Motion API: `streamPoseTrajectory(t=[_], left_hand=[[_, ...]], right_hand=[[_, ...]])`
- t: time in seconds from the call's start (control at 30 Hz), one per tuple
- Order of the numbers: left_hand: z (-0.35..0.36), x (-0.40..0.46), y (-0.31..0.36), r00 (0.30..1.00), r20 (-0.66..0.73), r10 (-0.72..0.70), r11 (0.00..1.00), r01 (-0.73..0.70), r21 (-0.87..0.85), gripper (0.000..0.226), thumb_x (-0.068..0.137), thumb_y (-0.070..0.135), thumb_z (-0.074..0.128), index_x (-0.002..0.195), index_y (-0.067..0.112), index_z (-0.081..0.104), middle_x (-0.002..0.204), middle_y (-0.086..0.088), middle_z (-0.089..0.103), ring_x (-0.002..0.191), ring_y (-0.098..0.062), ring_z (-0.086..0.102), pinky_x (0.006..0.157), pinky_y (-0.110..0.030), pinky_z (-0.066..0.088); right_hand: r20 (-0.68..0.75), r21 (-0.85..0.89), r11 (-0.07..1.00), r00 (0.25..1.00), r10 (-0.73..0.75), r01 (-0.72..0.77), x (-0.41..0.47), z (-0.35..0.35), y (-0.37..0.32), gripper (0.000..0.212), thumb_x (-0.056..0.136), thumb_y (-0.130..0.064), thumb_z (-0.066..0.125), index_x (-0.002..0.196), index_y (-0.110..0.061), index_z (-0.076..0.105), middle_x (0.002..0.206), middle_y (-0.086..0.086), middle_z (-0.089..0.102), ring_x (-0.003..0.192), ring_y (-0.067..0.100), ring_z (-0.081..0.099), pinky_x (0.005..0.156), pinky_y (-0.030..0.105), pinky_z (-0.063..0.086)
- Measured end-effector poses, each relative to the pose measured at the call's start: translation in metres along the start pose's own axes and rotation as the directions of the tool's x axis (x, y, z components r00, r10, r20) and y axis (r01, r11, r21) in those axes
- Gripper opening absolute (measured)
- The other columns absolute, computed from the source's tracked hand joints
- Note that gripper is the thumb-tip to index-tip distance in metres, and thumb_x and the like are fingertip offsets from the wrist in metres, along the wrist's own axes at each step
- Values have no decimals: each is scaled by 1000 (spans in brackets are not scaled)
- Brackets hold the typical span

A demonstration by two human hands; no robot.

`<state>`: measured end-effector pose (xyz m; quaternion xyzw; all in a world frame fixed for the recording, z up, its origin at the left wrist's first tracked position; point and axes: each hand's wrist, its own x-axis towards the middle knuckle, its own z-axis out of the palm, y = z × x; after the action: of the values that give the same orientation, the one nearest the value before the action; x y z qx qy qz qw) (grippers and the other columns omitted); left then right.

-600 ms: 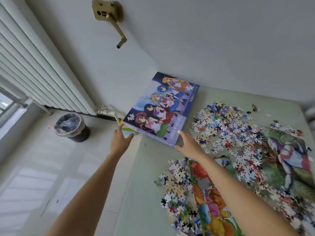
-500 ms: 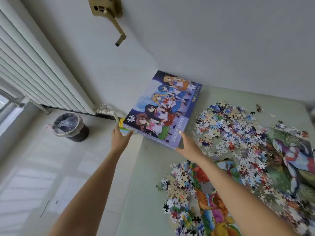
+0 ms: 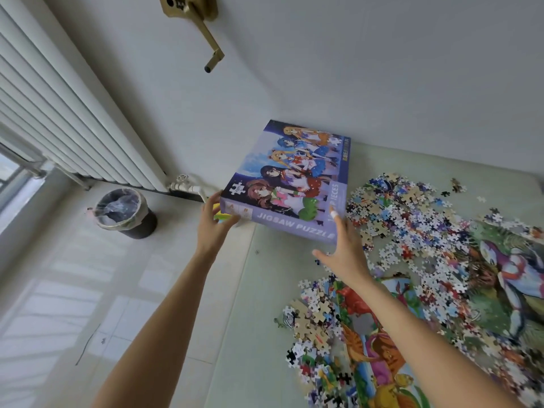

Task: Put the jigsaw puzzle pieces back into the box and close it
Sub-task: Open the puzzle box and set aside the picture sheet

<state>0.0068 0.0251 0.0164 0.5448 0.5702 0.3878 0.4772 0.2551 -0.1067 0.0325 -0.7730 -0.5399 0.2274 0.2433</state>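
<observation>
The closed puzzle box (image 3: 290, 184) sits at the far left corner of the table (image 3: 265, 319), against the wall. The left hand (image 3: 214, 228) grips its near left corner, fingers curled around it; the right hand (image 3: 344, 248), fingers straight, touches its near right corner. Loose puzzle pieces (image 3: 412, 225) lie just right of the box.

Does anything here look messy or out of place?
Yes. Loose puzzle pieces lie scattered over the table instead of in the closed box, which sits at the table's corner.
</observation>
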Motion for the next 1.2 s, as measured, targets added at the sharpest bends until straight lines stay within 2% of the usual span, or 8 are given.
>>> streamPoseTrajectory(t=[0.2,0.3,0.43,0.53,0.63,0.73,0.93,1.2], left_hand=[[0,-31,53,925,-33,378,924,-375,75,82,70,8,80,137,22,35,123,-6,36,108,-18,51,87,-22,50],[-5,-43,86,870,-69,487,871,-479,113,82,68,25,82,136,23,36,118,0,38,102,-14,51,83,-23,50],[-7,-50,129,862,-49,505,861,-507,-37,79,65,43,76,130,22,35,134,4,42,122,-4,44,96,-26,45],[-1,-52,158,878,-22,479,875,-479,-68,76,66,40,81,124,28,34,123,17,48,120,-7,48,97,-41,47],[11,-55,176,858,4,514,858,-514,11,71,64,45,76,120,31,35,115,25,51,114,3,49,93,-36,49],[19,-57,186,850,7,526,849,-525,59,73,62,57,71,121,35,34,114,24,51,113,-1,49,90,-33,50],[22,-58,188,841,19,541,832,-538,133,81,61,64,66,126,27,35,119,17,52,112,-5,49,87,-32,50],[14,-62,187,822,28,569,809,-565,164,75,65,59,67,127,30,38,121,18,49,110,-6,52,80,-24,51]], right_hand=[[-269,-130,969,933,-239,210,-2,-61,-17,72,79,-37,69,138,-29,28,117,13,55,100,29,50,78,38,48],[-296,-120,953,906,-302,278,1,-101,-30,69,80,-39,67,139,-29,32,111,9,59,94,26,54,78,31,44],[-275,-120,940,899,-339,318,9,-155,-52,66,81,-44,63,140,-36,33,128,9,46,109,26,49,86,40,49],[-277,-421,836,827,-489,353,20,-184,-75,50,83,-47,62,130,-33,51,146,12,32,132,32,28,106,47,28],[-118,-519,693,761,-638,501,29,-199,-105,35,87,-36,61,120,-25,62,142,7,44,128,28,41,105,42,32],[102,-539,602,755,-648,590,33,-214,-131,36,91,-29,54,127,-24,55,127,-3,59,108,18,58,85,35,50],[290,-653,415,715,-636,634,38,-231,-140,43,90,-37,55,131,-26,48,117,-2,64,94,20,63,77,35,52],[308,-584,443,690,-655,680,35,-232,-134,46,88,-32,61,132,-25,48,131,-6,55,108,17,58,81,29,47]])
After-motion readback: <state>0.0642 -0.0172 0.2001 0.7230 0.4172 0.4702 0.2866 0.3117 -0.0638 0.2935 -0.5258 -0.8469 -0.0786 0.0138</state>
